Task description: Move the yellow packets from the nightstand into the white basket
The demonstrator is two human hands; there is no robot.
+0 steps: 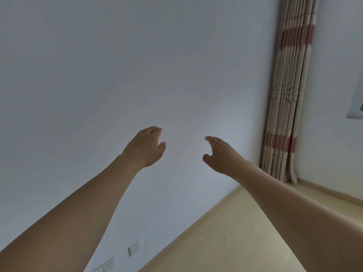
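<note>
Against the bare wall [117, 75], left hand [145, 148] and right hand [222, 156] reach out, fingers relaxed and empty; packets, nightstand and basket are unseen, so progress is unclear.

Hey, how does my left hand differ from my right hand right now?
The left hand is higher in the head view than the right hand. The left hand shows its back with fingers bunched forward; the right hand is turned more sideways, with a clear gap between thumb and fingers. Both are empty, relaxed, raised before the white wall.
</note>
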